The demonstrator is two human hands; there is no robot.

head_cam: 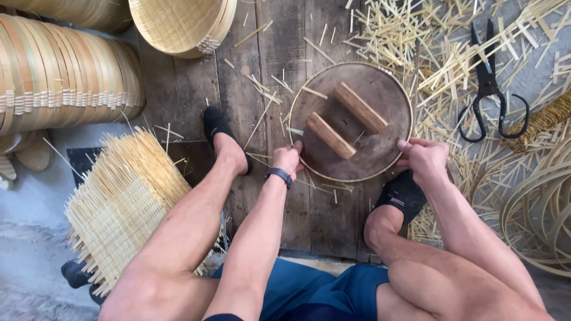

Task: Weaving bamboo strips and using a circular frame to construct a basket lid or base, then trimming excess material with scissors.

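A round dark wooden disc [372, 98] with two wooden bars [330, 135] fixed on top lies on the plank floor, ringed by a thin bamboo hoop [333, 176]. My left hand [288, 157], a black band on its wrist, grips the hoop at the disc's left edge. At the disc's right edge my right hand [423, 158] pinches the hoop. My feet in black shoes rest on either side of the disc.
A woven bamboo mat [122, 202] with loose ends lies by my left leg. Stacked bamboo rims [65, 77] and a woven basket [181, 24] sit at the top left. Black shears [491, 83] lie among bamboo scraps on the right, near coiled strips [538, 208].
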